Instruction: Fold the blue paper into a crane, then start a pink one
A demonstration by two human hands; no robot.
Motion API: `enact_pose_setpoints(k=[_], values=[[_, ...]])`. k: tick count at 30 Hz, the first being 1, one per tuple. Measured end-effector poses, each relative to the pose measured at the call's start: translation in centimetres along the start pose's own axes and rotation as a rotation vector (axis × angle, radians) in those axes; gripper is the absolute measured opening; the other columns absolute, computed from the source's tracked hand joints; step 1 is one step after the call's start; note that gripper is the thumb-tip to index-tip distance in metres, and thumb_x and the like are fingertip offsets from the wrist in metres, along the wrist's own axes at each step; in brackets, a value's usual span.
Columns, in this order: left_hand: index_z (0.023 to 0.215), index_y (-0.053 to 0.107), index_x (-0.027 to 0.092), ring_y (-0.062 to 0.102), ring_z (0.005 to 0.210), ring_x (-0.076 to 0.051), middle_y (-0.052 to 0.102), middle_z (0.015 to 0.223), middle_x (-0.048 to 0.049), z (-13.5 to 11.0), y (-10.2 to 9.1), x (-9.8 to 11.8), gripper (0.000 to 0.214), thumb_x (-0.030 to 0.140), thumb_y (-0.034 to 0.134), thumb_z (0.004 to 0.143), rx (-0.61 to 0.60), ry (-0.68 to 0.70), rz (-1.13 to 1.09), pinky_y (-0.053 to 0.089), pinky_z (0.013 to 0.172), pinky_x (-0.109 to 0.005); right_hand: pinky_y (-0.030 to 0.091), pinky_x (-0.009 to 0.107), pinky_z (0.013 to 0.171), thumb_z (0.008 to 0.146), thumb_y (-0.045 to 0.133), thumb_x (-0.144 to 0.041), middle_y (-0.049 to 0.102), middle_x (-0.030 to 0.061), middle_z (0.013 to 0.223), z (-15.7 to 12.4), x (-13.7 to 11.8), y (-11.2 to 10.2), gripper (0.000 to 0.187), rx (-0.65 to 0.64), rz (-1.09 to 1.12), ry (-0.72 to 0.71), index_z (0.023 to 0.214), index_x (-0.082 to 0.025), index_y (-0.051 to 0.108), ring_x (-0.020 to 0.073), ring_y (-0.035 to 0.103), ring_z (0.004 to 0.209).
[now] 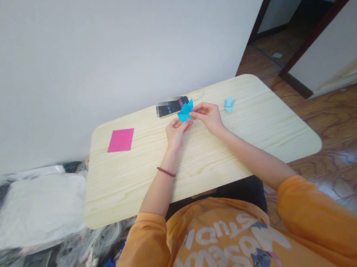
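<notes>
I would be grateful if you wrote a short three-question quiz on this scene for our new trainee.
1. True or false: the pink paper square lies flat on the table.

2. Multiple choice: what do the person's left grip and right grip hold?
A) the pink paper square
B) the bright blue folded paper
C) the beaded bracelet

3. Fill in the blank: as the wearer sees it, the pale blue folded paper lies to the ____ of the phone.

Key: 1. True; 2. B; 3. right
</notes>
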State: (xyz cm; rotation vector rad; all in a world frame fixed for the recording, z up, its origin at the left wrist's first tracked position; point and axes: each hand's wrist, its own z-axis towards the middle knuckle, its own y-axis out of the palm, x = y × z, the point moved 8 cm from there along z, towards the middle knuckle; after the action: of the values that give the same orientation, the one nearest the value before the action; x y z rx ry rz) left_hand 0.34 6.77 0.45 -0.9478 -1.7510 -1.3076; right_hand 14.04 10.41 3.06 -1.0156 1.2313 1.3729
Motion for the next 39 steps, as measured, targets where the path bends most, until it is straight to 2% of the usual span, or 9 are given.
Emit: enact_pose_setpoints(k=[6, 12, 15, 20, 26, 32, 36, 39], values=[[0.081, 0.069, 0.015, 0.070, 0.073, -0.017, 0.074, 0.076, -0.0039, 0.0, 0.0, 0.0, 0.038, 0.026, 0.087, 0.050, -0.011, 0.021, 0.076, 0.054, 0.083, -0.034, 0.058, 0.034, 0.064, 0.052, 0.084, -0.042, 0.065, 0.0000, 0.065, 0.0, -0.1, 0.2, 0.036, -0.033, -0.061, -0.018, 0.070, -0.018, 0.063, 0.0163, 0.064, 0.060], [0.081, 0.069, 0.014, 0.068, 0.066, -0.014, 0.073, 0.071, -0.0023, 0.1, -0.2, -0.1, 0.031, 0.020, 0.084, 0.054, 0.017, 0.005, 0.085, 0.054, 0.078, -0.031, 0.058, 0.030, 0.063, 0.055, 0.083, -0.037, 0.066, -0.0032, 0.068, -0.5, -1.1, 0.2, 0.049, -0.036, -0.087, -0.045, 0.097, -0.023, 0.063, 0.0158, 0.066, 0.063], [0.079, 0.069, 0.015, 0.068, 0.067, -0.015, 0.072, 0.069, -0.0017, 0.1, -0.2, -0.1, 0.028, 0.017, 0.083, 0.055, 0.037, -0.023, 0.082, 0.054, 0.079, -0.031, 0.059, 0.031, 0.066, 0.056, 0.082, -0.036, 0.066, -0.0030, 0.072, -0.7, -1.4, 0.2, 0.054, -0.031, -0.093, -0.039, 0.105, -0.024, 0.061, 0.0161, 0.067, 0.064], [0.077, 0.067, 0.014, 0.070, 0.070, -0.016, 0.072, 0.069, -0.0028, 0.1, -0.3, -0.3, 0.027, 0.016, 0.083, 0.055, 0.049, -0.048, 0.073, 0.054, 0.082, -0.033, 0.059, 0.033, 0.067, 0.057, 0.081, -0.037, 0.067, -0.0016, 0.074, -0.5, -1.2, 0.0, 0.054, -0.013, -0.097, -0.031, 0.106, -0.024, 0.061, 0.0168, 0.067, 0.065], [0.082, 0.067, 0.014, 0.070, 0.067, -0.017, 0.071, 0.067, -0.0033, 0.4, -0.7, -0.5, 0.025, 0.013, 0.079, 0.060, 0.060, -0.055, 0.073, 0.054, 0.084, -0.036, 0.060, 0.032, 0.064, 0.057, 0.082, -0.040, 0.066, -0.0019, 0.073, 0.3, -0.9, -1.3, 0.052, 0.057, -0.086, -0.023, 0.101, -0.024, 0.060, 0.0166, 0.067, 0.063], [0.082, 0.066, 0.013, 0.069, 0.064, -0.016, 0.071, 0.066, -0.0045, 0.4, -0.6, -0.1, 0.022, 0.010, 0.074, 0.062, 0.033, -0.039, 0.115, 0.055, 0.083, -0.036, 0.060, 0.032, 0.062, 0.056, 0.083, -0.037, 0.065, -0.0028, 0.071, 0.7, -0.9, -2.1, 0.051, 0.091, -0.082, -0.043, 0.100, -0.023, 0.060, 0.0164, 0.067, 0.062], [0.091, 0.067, 0.015, 0.070, 0.067, -0.018, 0.072, 0.068, -0.0049, 0.3, -0.6, 0.4, 0.026, 0.014, 0.071, 0.065, 0.023, -0.010, 0.171, 0.055, 0.082, -0.037, 0.060, 0.031, 0.061, 0.057, 0.082, -0.037, 0.064, -0.0031, 0.069, 0.9, -0.8, -2.3, 0.048, 0.096, -0.090, -0.047, 0.097, -0.023, 0.061, 0.0163, 0.067, 0.061], [0.093, 0.064, 0.015, 0.070, 0.067, -0.019, 0.071, 0.068, -0.0059, 0.4, -0.6, 0.3, 0.029, 0.019, 0.073, 0.066, 0.027, -0.039, 0.169, 0.056, 0.080, -0.037, 0.059, 0.032, 0.061, 0.055, 0.083, -0.036, 0.063, -0.0031, 0.067, 1.0, -0.7, -2.4, 0.047, 0.091, -0.092, -0.034, 0.095, -0.022, 0.061, 0.0168, 0.067, 0.061]])
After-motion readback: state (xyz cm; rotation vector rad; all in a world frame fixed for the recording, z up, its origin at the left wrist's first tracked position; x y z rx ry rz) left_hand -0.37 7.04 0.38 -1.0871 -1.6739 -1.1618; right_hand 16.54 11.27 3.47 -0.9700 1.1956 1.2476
